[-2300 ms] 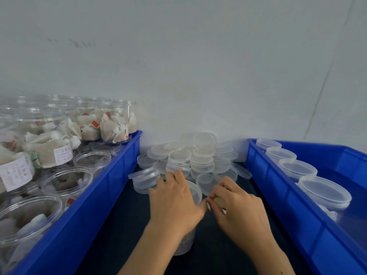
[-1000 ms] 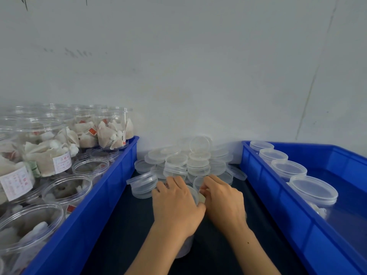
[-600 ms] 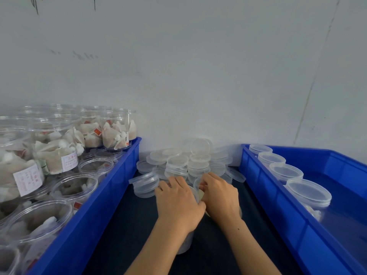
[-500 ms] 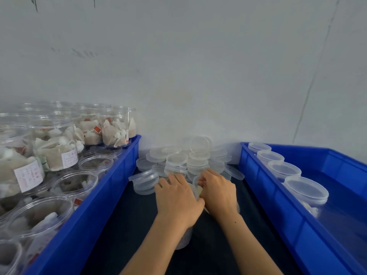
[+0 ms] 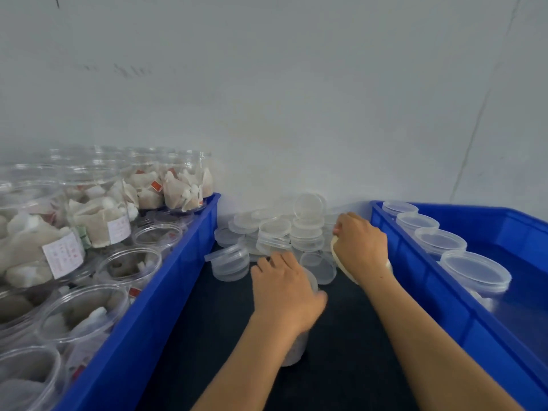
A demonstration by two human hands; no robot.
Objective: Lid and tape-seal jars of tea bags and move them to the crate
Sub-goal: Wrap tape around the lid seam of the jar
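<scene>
Head view: the left hand (image 5: 286, 295) lies on top of the upright lidded jar (image 5: 296, 345), fingers (image 5: 268, 264) curled over its lid, gripping it on the dark surface (image 5: 207, 321). The right hand (image 5: 360, 247), ahead and to the right, holds a tape roll (image 5: 341, 262) in its curled fingers. The right crate (image 5: 444, 307), with four sealed jars along its near wall, lies right of both hands, with open floor beyond them; the lid pile (image 5: 281, 229) crowds ahead.

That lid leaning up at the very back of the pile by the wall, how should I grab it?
Pinch the tilted lid by its top rim, coming straight down from above. It stands nearly on edge against the wall, so the upper rim is free, while its lower edge sits among the stacked lids. Reaching in from the front would probably knock those stacks over.
</scene>
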